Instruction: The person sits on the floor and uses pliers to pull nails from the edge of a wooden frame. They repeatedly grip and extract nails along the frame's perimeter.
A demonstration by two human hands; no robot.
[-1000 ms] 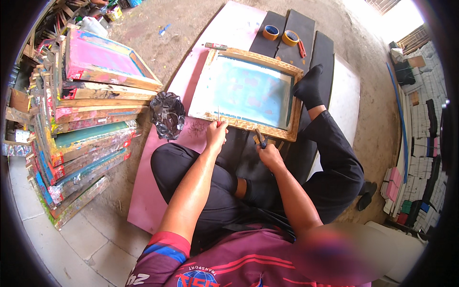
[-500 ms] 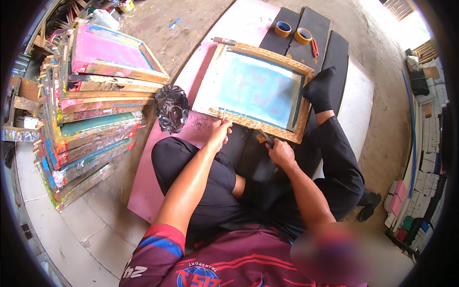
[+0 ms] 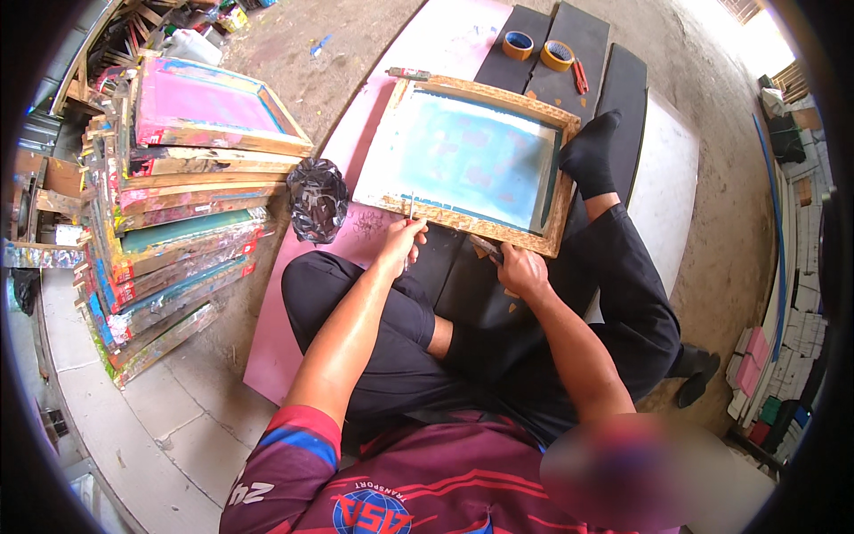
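A wooden screen-printing frame (image 3: 498, 227) with pale blue mesh (image 3: 471, 151) lies in front of me, its right side by my sock-clad foot (image 3: 589, 156). My left hand (image 3: 400, 245) is closed on a thin screwdriver-like tool (image 3: 412, 206), whose slim metal shaft points up over the frame's near-left edge. Closed beside the frame's near edge, my right hand (image 3: 523, 270) grips a dark-handled metal tool (image 3: 486, 248); its exact kind is not clear. The tool's head lies next to the wood; whether it touches is unclear.
Stacked paint-stained frames (image 3: 178, 191) stand at the left, near a crumpled black plastic bag (image 3: 318, 201). Two tape rolls (image 3: 557, 55) and a red cutter (image 3: 580, 76) lie on dark boards at the far side. A marker (image 3: 408, 73) rests by the frame's far-left corner.
The view has shifted slightly. The tool in my right hand has tilted and drawn back a little from the frame's near edge; my left hand still holds its thin tool by the frame.
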